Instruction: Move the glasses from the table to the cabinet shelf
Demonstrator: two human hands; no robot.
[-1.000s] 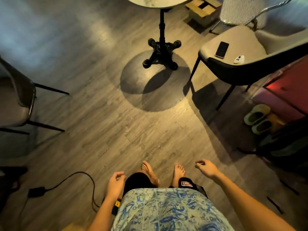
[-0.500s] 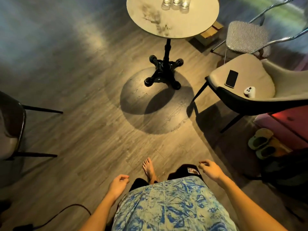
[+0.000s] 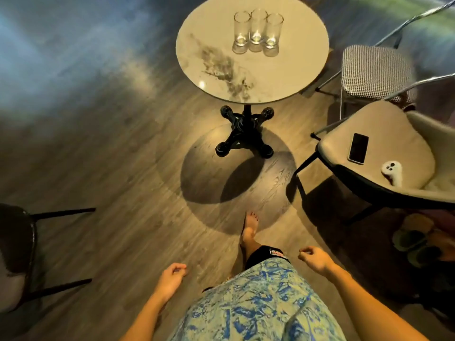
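Three clear glasses [image 3: 257,30] stand upright in a tight row on the far half of a round marble-topped table [image 3: 221,70] with a black pedestal base. Both hands hang low by my hips, well short of the table. My left hand [image 3: 170,279] holds nothing and its fingers are loosely curled. My right hand [image 3: 315,259] is likewise loosely curled with nothing in it. No cabinet shelf shows in this view.
A beige armchair [image 3: 398,153] right of the table carries a phone [image 3: 358,148] and a small white controller [image 3: 391,172]. A checkered chair [image 3: 376,70] stands behind it. A dark chair [image 3: 17,254] sits at the left. Slippers [image 3: 416,239] lie at right. My bare foot [image 3: 250,227] steps forward.
The view has tilted up and moved closer to the table, bringing all three glasses into sight. One foot has stepped forward. Both hands stay low with nothing in them.
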